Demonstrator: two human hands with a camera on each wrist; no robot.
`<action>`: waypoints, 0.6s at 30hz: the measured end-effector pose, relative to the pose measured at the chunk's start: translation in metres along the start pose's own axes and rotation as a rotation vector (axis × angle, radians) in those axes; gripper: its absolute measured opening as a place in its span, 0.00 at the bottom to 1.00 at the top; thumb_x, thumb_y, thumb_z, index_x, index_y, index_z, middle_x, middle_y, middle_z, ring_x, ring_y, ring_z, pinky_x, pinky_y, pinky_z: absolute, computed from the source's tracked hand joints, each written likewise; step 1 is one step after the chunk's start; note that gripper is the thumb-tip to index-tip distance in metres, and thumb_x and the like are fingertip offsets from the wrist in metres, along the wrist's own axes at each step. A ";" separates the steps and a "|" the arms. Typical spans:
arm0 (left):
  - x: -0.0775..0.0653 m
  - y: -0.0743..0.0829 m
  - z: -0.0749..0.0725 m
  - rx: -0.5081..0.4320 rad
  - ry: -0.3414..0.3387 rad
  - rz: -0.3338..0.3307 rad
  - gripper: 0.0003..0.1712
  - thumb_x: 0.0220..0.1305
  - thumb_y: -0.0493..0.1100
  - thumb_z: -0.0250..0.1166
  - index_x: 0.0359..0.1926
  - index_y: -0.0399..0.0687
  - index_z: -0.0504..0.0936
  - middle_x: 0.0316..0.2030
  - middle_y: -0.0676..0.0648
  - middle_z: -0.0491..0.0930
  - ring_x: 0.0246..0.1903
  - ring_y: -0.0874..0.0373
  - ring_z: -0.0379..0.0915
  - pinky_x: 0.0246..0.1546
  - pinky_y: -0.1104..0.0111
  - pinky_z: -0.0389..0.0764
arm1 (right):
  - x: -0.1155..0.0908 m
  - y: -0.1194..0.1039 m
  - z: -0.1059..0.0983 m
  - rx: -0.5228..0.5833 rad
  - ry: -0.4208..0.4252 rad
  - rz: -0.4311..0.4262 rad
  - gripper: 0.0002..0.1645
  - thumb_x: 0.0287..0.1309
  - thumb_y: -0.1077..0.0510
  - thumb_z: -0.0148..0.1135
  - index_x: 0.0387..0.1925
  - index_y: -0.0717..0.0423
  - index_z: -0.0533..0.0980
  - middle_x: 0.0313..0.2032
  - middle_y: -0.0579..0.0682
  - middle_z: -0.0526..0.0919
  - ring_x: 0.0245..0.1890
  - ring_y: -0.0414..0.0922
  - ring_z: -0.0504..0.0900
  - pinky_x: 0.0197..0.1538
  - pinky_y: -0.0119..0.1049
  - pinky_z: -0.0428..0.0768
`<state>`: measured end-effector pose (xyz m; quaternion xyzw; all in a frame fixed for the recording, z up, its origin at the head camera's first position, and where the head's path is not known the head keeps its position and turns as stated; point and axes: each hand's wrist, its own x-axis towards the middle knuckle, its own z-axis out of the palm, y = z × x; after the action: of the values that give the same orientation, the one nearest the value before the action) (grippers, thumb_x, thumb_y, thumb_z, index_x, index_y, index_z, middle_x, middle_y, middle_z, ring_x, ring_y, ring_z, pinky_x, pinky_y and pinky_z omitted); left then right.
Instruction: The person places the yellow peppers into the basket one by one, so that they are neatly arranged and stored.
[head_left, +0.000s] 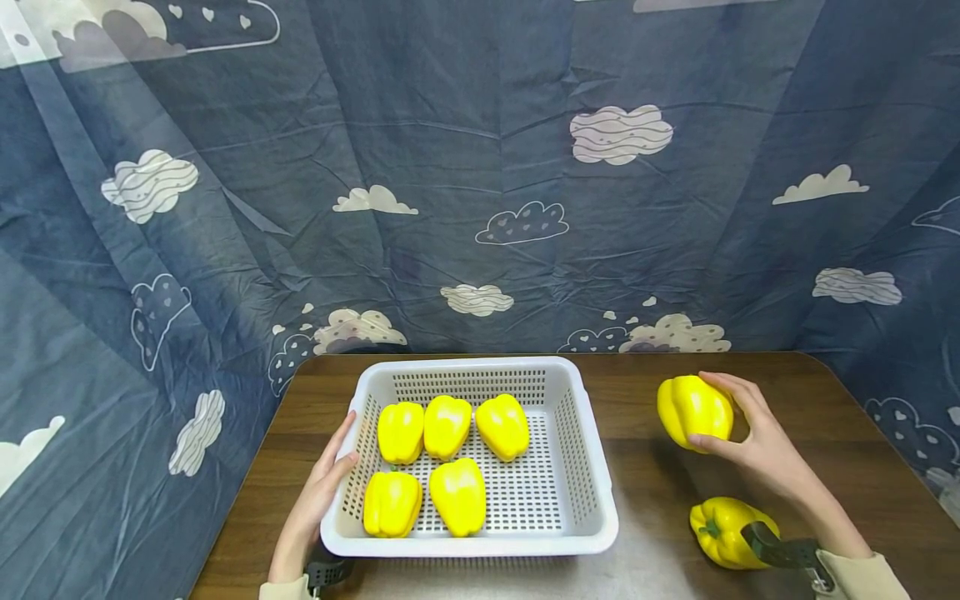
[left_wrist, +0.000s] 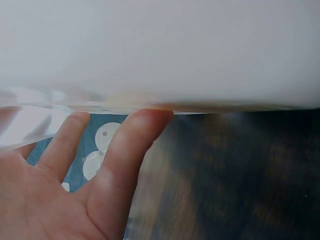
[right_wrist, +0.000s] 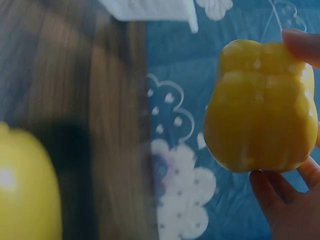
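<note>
My right hand (head_left: pixel 765 446) pinches a yellow bell pepper (head_left: pixel 693 410) between thumb and fingers, holding it above the table's right part. In the right wrist view, the held bell pepper (right_wrist: pixel 260 112) shows its lobed end, with fingers at its top and bottom. Below that hand, another yellow bell pepper (head_left: pixel 723 529) lies on its side, partly behind the wrist camera. At the left, my left hand (head_left: pixel 318 492) rests against the side of a white perforated plastic basket (head_left: pixel 468 546), fingers extended and fingertips at its rim. Several yellow bell peppers (head_left: pixel 457 497) lie inside the basket, mostly toward its left.
The basket stands on a dark brown wooden table (head_left: pixel 637 492), left of the loose bell pepper. Behind the table hangs a blue cloth (head_left: pixel 420 275) printed with white clouds; it also covers the sides.
</note>
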<state>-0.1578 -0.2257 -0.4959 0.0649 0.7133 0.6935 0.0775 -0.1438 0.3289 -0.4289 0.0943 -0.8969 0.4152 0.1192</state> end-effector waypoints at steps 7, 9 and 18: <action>0.001 -0.001 -0.001 -0.010 -0.002 0.005 0.35 0.73 0.39 0.46 0.76 0.53 0.45 0.74 0.39 0.39 0.67 0.31 0.47 0.57 0.37 0.58 | 0.006 -0.029 0.012 0.049 -0.038 0.013 0.51 0.46 0.60 0.74 0.70 0.52 0.59 0.64 0.56 0.55 0.57 0.56 0.57 0.49 0.61 0.60; 0.001 -0.001 -0.001 -0.011 -0.003 0.008 0.35 0.73 0.39 0.46 0.76 0.53 0.45 0.74 0.39 0.39 0.67 0.32 0.46 0.58 0.37 0.58 | 0.007 -0.036 0.016 0.052 -0.043 0.007 0.50 0.46 0.59 0.74 0.70 0.52 0.59 0.64 0.56 0.55 0.56 0.56 0.59 0.49 0.60 0.61; 0.000 -0.002 0.000 -0.016 0.000 0.007 0.35 0.73 0.39 0.45 0.76 0.53 0.45 0.74 0.39 0.39 0.67 0.31 0.47 0.57 0.37 0.58 | 0.011 -0.056 0.034 0.040 -0.040 -0.089 0.49 0.43 0.60 0.74 0.68 0.51 0.62 0.63 0.51 0.59 0.54 0.38 0.61 0.50 0.30 0.64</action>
<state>-0.1584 -0.2261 -0.4980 0.0671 0.7075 0.6994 0.0757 -0.1442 0.2659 -0.4067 0.1447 -0.8856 0.4254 0.1174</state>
